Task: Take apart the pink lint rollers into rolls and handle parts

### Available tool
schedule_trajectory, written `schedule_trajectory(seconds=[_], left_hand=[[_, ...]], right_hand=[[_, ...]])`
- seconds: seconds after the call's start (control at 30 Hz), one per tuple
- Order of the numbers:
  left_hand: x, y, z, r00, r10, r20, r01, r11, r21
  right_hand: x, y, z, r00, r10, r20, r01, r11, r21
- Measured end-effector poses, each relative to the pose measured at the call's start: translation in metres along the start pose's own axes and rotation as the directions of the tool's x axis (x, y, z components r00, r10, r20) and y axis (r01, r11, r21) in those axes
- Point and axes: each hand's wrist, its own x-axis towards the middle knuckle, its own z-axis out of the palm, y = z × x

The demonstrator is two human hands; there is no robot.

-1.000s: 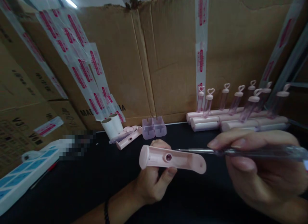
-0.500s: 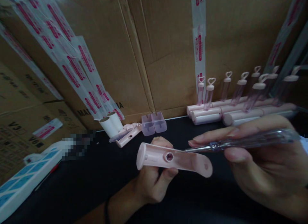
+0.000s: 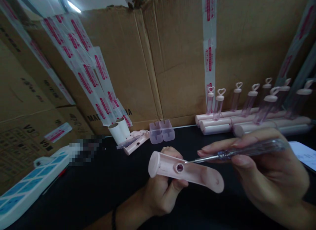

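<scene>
My left hand is closed around a pale pink half-tube plastic holder, its hollow side facing up. A round boss with a dark hole sits midway along the holder, and a round end cap closes its left end. Between the thumb and fingers of my right hand lies a screwdriver with a clear handle and thin metal shaft. Its tip points left, close beside the boss; whether it touches cannot be made out.
Several clear tubes with heart-shaped tops stand on pink rolls at the back right. Two lilac bins, white rolls and another pink holder sit along the cardboard wall. A power strip lies left, a white sheet right.
The whole view has shifted, so everything appears lower and somewhat to the right. The holder tilts slightly more down at its right end. Both hands keep their grips, with the screwdriver tip still near the boss.
</scene>
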Motion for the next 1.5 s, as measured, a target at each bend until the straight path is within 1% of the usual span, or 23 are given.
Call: schedule_trajectory(seconds=[0.23,0.37,0.53,0.7,0.83,1.1,1.2,1.3,1.4,1.5], left_hand=[[-0.001,0.000,-0.001,1.000,0.001,0.009,-0.001,0.999,-0.037],[-0.002,-0.002,0.001,1.000,-0.025,-0.001,0.024,0.997,-0.076],[-0.002,-0.004,0.003,1.000,-0.013,-0.015,0.012,0.996,-0.089],[0.001,-0.006,0.003,0.999,0.003,0.032,0.000,0.996,-0.092],[0.000,-0.006,0.003,0.999,-0.009,0.036,0.013,0.996,-0.092],[-0.001,-0.007,0.002,0.998,-0.019,0.061,0.024,0.996,-0.086],[0.000,-0.007,0.002,0.998,-0.016,0.063,0.021,0.996,-0.086],[0.001,-0.006,0.002,0.999,-0.035,0.040,0.038,0.996,-0.078],[0.002,-0.005,0.001,1.000,-0.018,0.015,0.019,0.999,-0.050],[0.001,-0.004,0.000,1.000,0.019,0.024,-0.018,1.000,-0.014]], right_hand=[[0.002,0.002,0.001,1.000,0.016,0.004,-0.016,0.998,0.064],[0.003,0.003,-0.001,0.999,0.044,0.032,-0.047,0.995,0.089],[0.006,0.001,-0.001,0.988,0.138,0.065,-0.146,0.978,0.145],[0.010,0.004,-0.002,0.970,0.226,0.091,-0.241,0.948,0.210],[0.011,0.007,-0.004,0.964,0.236,0.121,-0.259,0.936,0.239],[0.013,0.013,-0.006,0.954,0.268,0.136,-0.297,0.910,0.290],[0.014,0.013,-0.005,0.958,0.258,0.128,-0.285,0.913,0.292],[0.013,0.011,-0.004,0.968,0.228,0.109,-0.250,0.930,0.270],[0.010,0.007,-0.003,0.986,0.149,0.074,-0.161,0.967,0.199],[0.007,0.003,-0.003,0.996,0.055,0.066,-0.063,0.990,0.124]])
